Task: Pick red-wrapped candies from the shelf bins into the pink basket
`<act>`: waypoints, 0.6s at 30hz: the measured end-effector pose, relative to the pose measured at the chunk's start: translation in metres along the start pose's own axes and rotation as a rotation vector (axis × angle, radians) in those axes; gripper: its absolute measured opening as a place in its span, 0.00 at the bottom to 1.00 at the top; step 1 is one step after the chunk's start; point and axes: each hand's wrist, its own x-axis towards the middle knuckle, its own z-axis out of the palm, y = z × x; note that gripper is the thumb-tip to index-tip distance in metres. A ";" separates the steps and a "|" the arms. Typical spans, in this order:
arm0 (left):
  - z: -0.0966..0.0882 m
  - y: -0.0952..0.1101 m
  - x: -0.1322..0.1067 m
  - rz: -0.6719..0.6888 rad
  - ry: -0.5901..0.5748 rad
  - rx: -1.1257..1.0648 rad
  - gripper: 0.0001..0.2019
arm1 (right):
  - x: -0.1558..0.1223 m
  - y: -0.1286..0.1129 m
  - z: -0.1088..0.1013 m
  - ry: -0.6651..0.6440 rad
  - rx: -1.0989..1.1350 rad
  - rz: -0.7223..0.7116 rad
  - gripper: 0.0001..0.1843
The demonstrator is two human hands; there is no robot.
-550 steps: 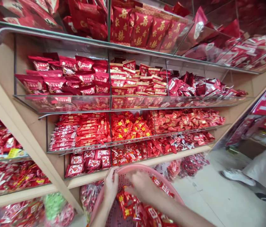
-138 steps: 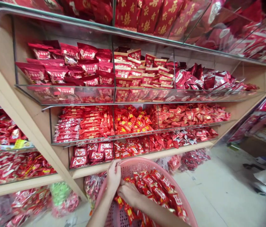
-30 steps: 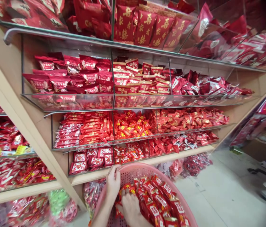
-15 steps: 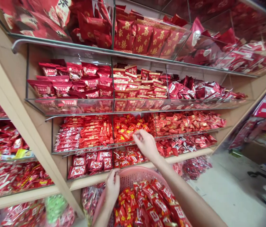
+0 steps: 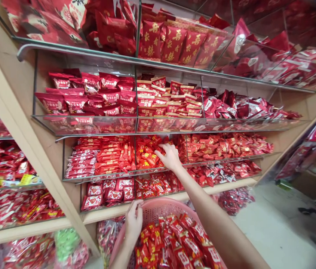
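My left hand is closed over the rim of a pink perforated plastic basket at the bottom of the view. Inside the basket lie red-wrapped candies, some with yellow print, some with white labels. My right hand reaches past the front glass into a shelf compartment. Its thumb and fingers are apart, over red candies with yellow characters. The fingertips are at the pile; whether they touch a candy I cannot tell. Nothing shows in that hand.
Glass dividers split the shelves into bins of red packets. A glass ledge runs above my right hand. On the left stands a wooden post. Bagged sweets lie on the floor at right; a green bag sits lower left.
My right hand has moved slightly up and farther into the bin, and its fingers have spread from a more curled shape. My left hand stays at the basket rim.
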 end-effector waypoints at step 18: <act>-0.001 0.004 -0.001 0.023 -0.024 0.053 0.11 | 0.003 0.011 0.002 0.031 0.228 0.072 0.13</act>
